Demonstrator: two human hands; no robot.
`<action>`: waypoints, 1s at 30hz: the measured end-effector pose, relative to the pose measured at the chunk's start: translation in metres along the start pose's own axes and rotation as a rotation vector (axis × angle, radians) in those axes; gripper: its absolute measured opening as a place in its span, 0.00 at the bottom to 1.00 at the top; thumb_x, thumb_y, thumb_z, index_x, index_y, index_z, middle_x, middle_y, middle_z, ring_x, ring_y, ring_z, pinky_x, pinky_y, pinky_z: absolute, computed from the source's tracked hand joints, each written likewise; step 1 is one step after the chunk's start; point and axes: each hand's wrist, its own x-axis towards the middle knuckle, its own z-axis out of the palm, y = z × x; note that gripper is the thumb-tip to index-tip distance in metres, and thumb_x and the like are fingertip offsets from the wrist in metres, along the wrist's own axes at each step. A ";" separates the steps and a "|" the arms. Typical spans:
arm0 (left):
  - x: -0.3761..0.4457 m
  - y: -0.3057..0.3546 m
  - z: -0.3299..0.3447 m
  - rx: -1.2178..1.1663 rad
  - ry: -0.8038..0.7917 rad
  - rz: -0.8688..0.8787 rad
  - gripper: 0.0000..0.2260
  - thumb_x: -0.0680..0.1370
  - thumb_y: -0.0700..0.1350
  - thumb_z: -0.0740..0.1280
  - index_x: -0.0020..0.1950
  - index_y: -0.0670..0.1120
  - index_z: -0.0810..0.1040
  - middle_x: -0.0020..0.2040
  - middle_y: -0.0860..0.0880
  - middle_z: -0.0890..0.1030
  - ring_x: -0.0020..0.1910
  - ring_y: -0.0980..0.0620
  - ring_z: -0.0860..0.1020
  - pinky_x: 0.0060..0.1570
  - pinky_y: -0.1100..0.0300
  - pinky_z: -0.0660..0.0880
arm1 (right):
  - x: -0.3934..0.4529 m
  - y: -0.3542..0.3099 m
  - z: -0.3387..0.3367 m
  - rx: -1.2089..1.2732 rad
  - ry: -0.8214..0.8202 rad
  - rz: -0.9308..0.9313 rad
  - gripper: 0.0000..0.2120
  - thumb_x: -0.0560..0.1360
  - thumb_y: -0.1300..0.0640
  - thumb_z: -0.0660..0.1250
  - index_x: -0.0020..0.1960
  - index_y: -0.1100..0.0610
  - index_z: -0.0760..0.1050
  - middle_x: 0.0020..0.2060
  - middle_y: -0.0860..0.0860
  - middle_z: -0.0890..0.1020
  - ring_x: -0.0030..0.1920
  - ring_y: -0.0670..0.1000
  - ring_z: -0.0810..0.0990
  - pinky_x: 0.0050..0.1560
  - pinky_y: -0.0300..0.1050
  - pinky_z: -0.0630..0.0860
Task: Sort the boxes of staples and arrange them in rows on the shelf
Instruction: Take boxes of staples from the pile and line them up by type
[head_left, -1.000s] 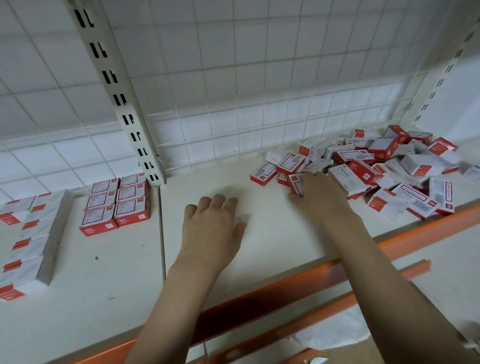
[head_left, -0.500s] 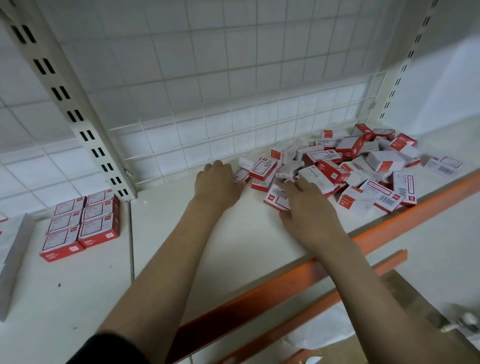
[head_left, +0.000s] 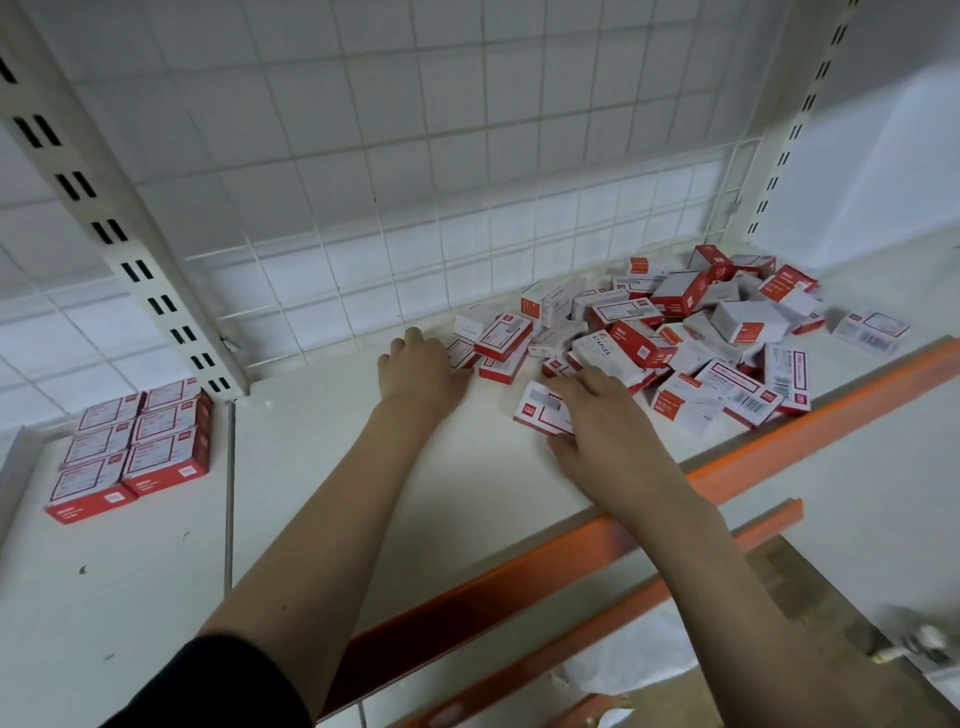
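A person stands at a white shelf (head_left: 322, 483) with an orange front rail. A loose pile (head_left: 691, 332) of small red-and-white staple boxes lies jumbled on the right part of the shelf, against the wire-grid back. On the left shelf panel, a block (head_left: 130, 447) of boxes already sits in neat rows.

The left hand (head_left: 421, 371) reaches the pile's left edge, fingers curled over a box; whether it grips, I cannot tell. The right hand (head_left: 597, 415) lies flat and open on a box (head_left: 540, 413) at the pile's near edge, holding nothing.

The boxes look like stiff, smooth cardboard, probably dense for their size. Pinching across the long sides should hold best.
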 end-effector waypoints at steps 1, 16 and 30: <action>-0.004 -0.001 0.000 -0.012 0.005 -0.009 0.20 0.77 0.56 0.60 0.59 0.41 0.73 0.59 0.43 0.70 0.59 0.43 0.69 0.56 0.53 0.66 | 0.001 0.002 0.001 0.017 -0.003 -0.004 0.25 0.76 0.59 0.62 0.72 0.55 0.61 0.67 0.52 0.66 0.65 0.53 0.64 0.63 0.43 0.63; -0.124 -0.041 -0.011 -0.254 0.330 0.001 0.17 0.68 0.49 0.72 0.53 0.44 0.80 0.47 0.44 0.78 0.43 0.39 0.76 0.43 0.46 0.75 | 0.018 0.004 0.020 0.186 -0.072 -0.200 0.23 0.71 0.62 0.68 0.65 0.55 0.69 0.57 0.54 0.75 0.57 0.55 0.72 0.52 0.42 0.65; -0.181 -0.058 -0.016 -0.133 0.381 -0.180 0.18 0.66 0.52 0.69 0.53 0.46 0.80 0.48 0.47 0.80 0.43 0.41 0.76 0.42 0.53 0.69 | 0.020 -0.024 0.029 0.300 -0.146 -0.302 0.23 0.71 0.58 0.69 0.64 0.50 0.66 0.56 0.51 0.65 0.51 0.54 0.73 0.46 0.43 0.70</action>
